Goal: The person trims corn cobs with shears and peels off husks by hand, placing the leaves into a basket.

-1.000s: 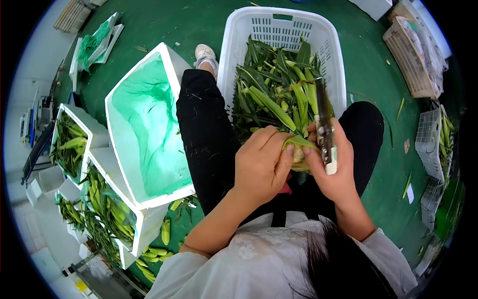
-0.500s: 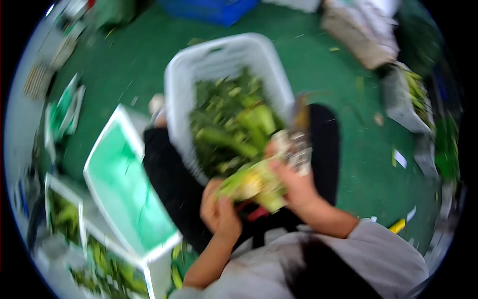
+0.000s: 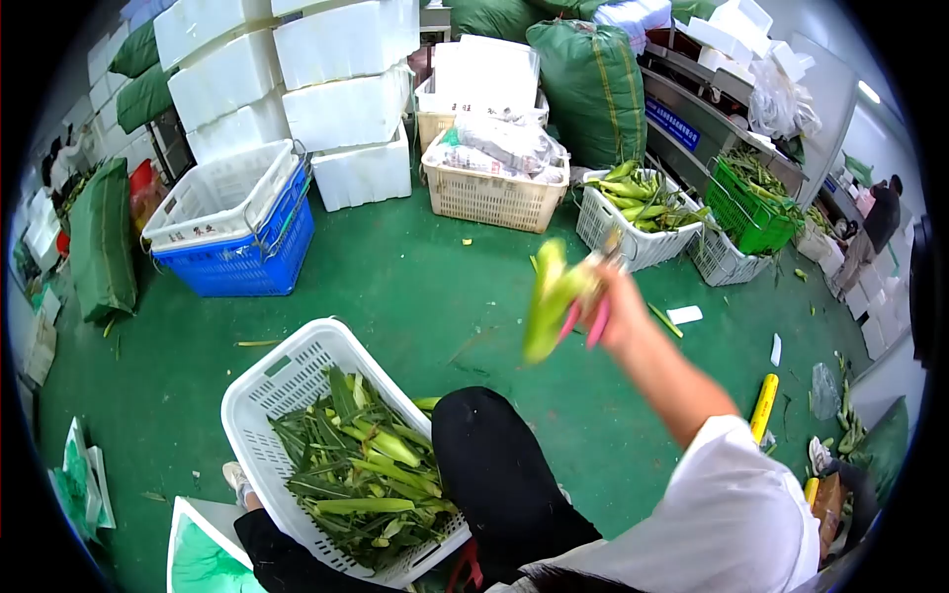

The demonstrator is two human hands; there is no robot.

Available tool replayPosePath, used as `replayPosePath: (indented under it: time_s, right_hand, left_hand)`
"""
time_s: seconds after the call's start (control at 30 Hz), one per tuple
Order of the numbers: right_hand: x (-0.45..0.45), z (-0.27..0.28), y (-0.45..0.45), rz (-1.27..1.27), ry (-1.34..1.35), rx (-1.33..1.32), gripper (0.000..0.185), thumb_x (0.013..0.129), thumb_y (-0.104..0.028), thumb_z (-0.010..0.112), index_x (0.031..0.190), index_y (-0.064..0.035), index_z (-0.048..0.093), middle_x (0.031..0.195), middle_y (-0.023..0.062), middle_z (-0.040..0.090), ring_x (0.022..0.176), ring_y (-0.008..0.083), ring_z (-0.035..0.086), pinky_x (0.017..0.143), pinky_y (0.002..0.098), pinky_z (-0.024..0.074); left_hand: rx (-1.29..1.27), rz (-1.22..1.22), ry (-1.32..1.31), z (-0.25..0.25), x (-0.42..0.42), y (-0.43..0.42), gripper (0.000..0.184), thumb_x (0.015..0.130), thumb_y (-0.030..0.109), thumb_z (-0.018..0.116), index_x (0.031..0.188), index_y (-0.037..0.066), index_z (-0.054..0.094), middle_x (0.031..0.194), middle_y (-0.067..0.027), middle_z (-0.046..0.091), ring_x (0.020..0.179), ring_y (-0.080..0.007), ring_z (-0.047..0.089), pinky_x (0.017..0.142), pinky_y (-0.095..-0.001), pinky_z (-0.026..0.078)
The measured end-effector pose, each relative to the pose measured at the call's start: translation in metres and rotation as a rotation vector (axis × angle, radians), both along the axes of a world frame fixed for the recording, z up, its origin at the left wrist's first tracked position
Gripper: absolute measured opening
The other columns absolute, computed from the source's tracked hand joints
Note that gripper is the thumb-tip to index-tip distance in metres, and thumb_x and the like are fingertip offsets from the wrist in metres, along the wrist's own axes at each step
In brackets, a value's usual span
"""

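One green sack (image 3: 104, 242) is seen beyond and left of the white slatted basket (image 3: 255, 435); just left of the basket, a foam box (image 3: 213, 521) is set. Beyond the basket, a white inner crate (image 3: 203, 212) is nested in a blue crate (image 3: 242, 262). The basket is heaped with corn leaves (image 3: 321, 494) and husk-covered ears (image 3: 386, 445). The left hand is out of view, so its state cannot be told. Right of the basket and above its level, a corn ear (image 3: 542, 321) in green husk is gripped by the right hand (image 3: 618, 292), together with a blurred pink-handled tool (image 3: 599, 324). Farther right and beyond the basket, a white corn crate (image 3: 657, 249) is seen; well right of the basket, a yellow tube (image 3: 763, 407) is laid
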State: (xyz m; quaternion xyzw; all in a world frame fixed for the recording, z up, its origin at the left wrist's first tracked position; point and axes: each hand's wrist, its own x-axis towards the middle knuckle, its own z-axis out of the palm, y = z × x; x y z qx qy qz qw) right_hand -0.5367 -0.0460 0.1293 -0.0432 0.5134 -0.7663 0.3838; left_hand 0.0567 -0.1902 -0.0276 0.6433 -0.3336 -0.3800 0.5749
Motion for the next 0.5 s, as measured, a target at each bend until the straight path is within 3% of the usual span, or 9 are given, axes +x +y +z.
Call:
replayPosePath:
  time_s: [0.07, 0.1, 0.13, 0.17, 0.23, 0.3, 0.43, 0.47, 0.5]
  right_hand:
    - [-0.097, 0.030, -0.022, -0.218, 0.052, -0.053, 0.027, 0.096, -0.025, 0.048, 0.111, -0.0036, 0.051, 0.101, 0.0156, 0.062, 0.089, 0.0287, 0.063, 0.077, 0.0458, 0.0548]
    - [-0.169, 0.038, -0.024, -0.209, 0.165, 0.000, 0.027, 0.094, -0.025, 0.046, 0.107, -0.0023, 0.053, 0.099, 0.0152, 0.062, 0.085, 0.0292, 0.062, 0.078, 0.0474, 0.0542]
    - [-0.209, 0.059, -0.027, -0.280, 0.291, -0.042, 0.028, 0.093, -0.028, 0.048, 0.099, -0.0025, 0.056, 0.088, 0.0143, 0.063, 0.076, 0.0287, 0.061, 0.071, 0.0443, 0.0538]
    - [-0.284, 0.064, -0.018, -0.153, 0.468, -0.128, 0.027, 0.094, -0.029, 0.052, 0.099, -0.0033, 0.057, 0.090, 0.0150, 0.064, 0.080, 0.0291, 0.062, 0.073, 0.0446, 0.0529]
    - [-0.279, 0.099, -0.031, -0.592, 0.385, -0.400, 0.022, 0.093, -0.028, 0.057, 0.096, -0.0060, 0.058, 0.093, 0.0150, 0.066, 0.081, 0.0276, 0.063, 0.078, 0.0430, 0.0523]
    - [-0.256, 0.091, -0.039, -0.300, 0.395, -0.598, 0.022, 0.092, -0.027, 0.062, 0.101, -0.0072, 0.059, 0.098, 0.0115, 0.067, 0.086, 0.0233, 0.063, 0.084, 0.0408, 0.0512]
    - [-0.060, -0.001, -0.069, 0.302, 0.370, -0.218, 0.048, 0.091, -0.035, 0.062, 0.131, -0.0093, 0.053, 0.110, 0.0018, 0.061, 0.099, 0.0152, 0.057, 0.086, 0.0318, 0.0446]
    - [-0.025, -0.036, -0.061, 0.561, 0.362, -0.202, 0.052, 0.090, -0.036, 0.062, 0.132, -0.0074, 0.051, 0.108, 0.0006, 0.058, 0.096, 0.0144, 0.055, 0.085, 0.0313, 0.0436]
    - [-0.002, -0.079, -0.068, 0.765, 0.294, -0.224, 0.052, 0.089, -0.035, 0.062, 0.131, -0.0065, 0.051, 0.106, 0.0011, 0.058, 0.093, 0.0151, 0.053, 0.085, 0.0314, 0.0427]
  left_hand:
    - [0.008, -0.036, 0.092, 0.000, 0.000, -0.022, 0.042, 0.092, 0.020, 0.052, 0.129, 0.002, 0.053, 0.115, -0.0125, 0.059, 0.099, -0.0256, 0.054, 0.092, -0.0408, 0.044]
    - [0.007, -0.049, 0.140, -0.002, 0.002, -0.025, 0.042, 0.091, 0.021, 0.053, 0.130, 0.003, 0.053, 0.117, -0.0129, 0.059, 0.101, -0.0268, 0.054, 0.092, -0.0424, 0.044]
    - [0.006, -0.055, 0.187, -0.005, 0.005, -0.022, 0.043, 0.091, 0.021, 0.053, 0.130, 0.003, 0.052, 0.118, -0.0133, 0.059, 0.103, -0.0281, 0.054, 0.093, -0.0440, 0.043]
    - [0.003, -0.054, 0.239, -0.010, 0.011, -0.014, 0.044, 0.091, 0.022, 0.053, 0.131, 0.004, 0.052, 0.120, -0.0137, 0.058, 0.105, -0.0293, 0.054, 0.094, -0.0456, 0.043]
    - [0.009, -0.027, 0.394, -0.034, 0.031, 0.029, 0.045, 0.091, 0.024, 0.054, 0.132, 0.005, 0.051, 0.123, -0.0145, 0.057, 0.109, -0.0318, 0.053, 0.096, -0.0488, 0.043]
    - [0.056, 0.049, 0.623, -0.074, 0.071, 0.128, 0.047, 0.090, 0.025, 0.054, 0.132, 0.005, 0.050, 0.126, -0.0153, 0.056, 0.112, -0.0343, 0.053, 0.098, -0.0520, 0.042]
    - [0.083, 0.351, 1.222, -0.125, 0.126, 0.358, 0.050, 0.089, 0.028, 0.055, 0.134, 0.007, 0.048, 0.132, -0.0170, 0.055, 0.120, -0.0392, 0.052, 0.102, -0.0584, 0.041]
    - [0.087, 0.456, 1.284, -0.138, 0.132, 0.397, 0.051, 0.089, 0.029, 0.056, 0.135, 0.008, 0.048, 0.134, -0.0174, 0.054, 0.122, -0.0404, 0.052, 0.103, -0.0600, 0.041]
    - [0.239, 0.613, 1.236, -0.128, 0.138, 0.400, 0.047, 0.094, 0.031, 0.049, 0.135, 0.008, 0.049, 0.134, -0.0159, 0.055, 0.122, -0.0361, 0.053, 0.105, -0.0553, 0.042]
